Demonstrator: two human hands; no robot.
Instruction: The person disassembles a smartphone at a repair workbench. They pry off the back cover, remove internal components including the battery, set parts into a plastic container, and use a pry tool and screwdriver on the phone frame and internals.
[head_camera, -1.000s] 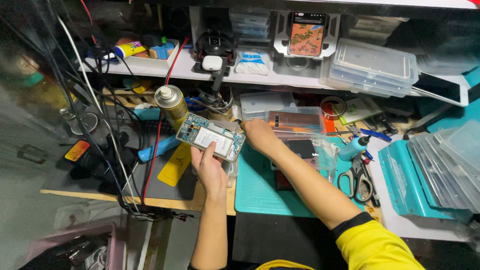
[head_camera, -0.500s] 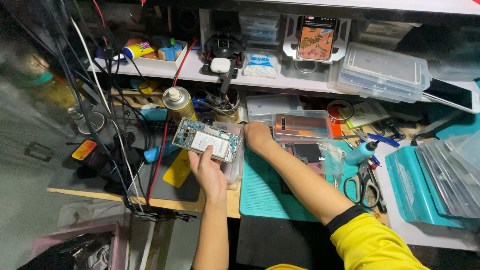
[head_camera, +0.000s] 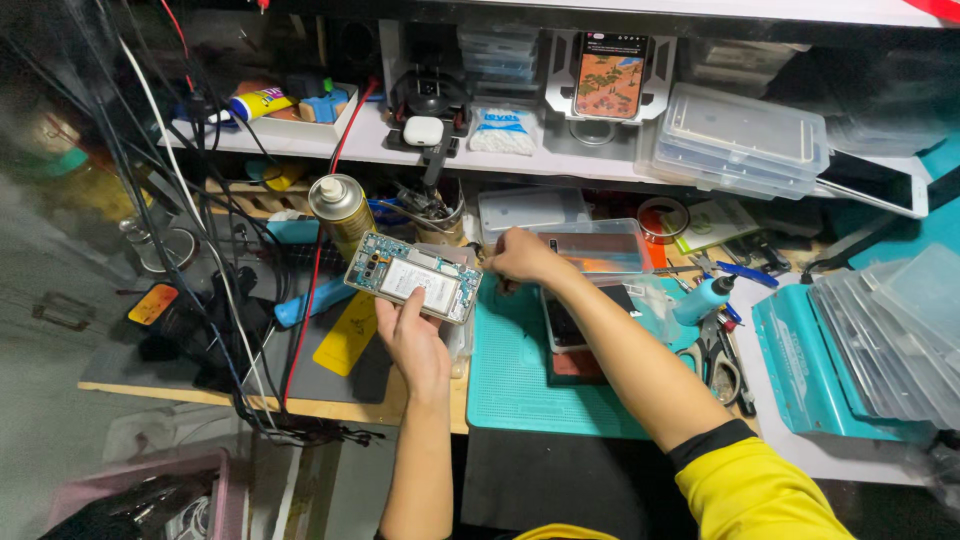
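My left hand (head_camera: 418, 338) holds an opened phone (head_camera: 412, 277) with its back off, its battery and circuit boards showing, raised above the bench's left part. My right hand (head_camera: 520, 260) has its fingers closed at the phone's right edge, over the teal work mat (head_camera: 520, 380); whether it pinches a small tool or part is too small to tell. A second dark phone (head_camera: 575, 325) lies on the mat under my right forearm. My right sleeve is yellow with a black cuff.
A spray can (head_camera: 342, 212) stands just behind the phone. Black and red cables (head_camera: 215, 290) hang at the left. Scissors (head_camera: 722, 362), a small blue bottle (head_camera: 703, 298), clear plastic boxes (head_camera: 740, 140) and stacked trays (head_camera: 880, 340) crowd the right. A shelf holds a lit phone (head_camera: 608, 85).
The view has shifted slightly. My left hand has lowered the opened phone a little, and my right hand stays at its right edge.
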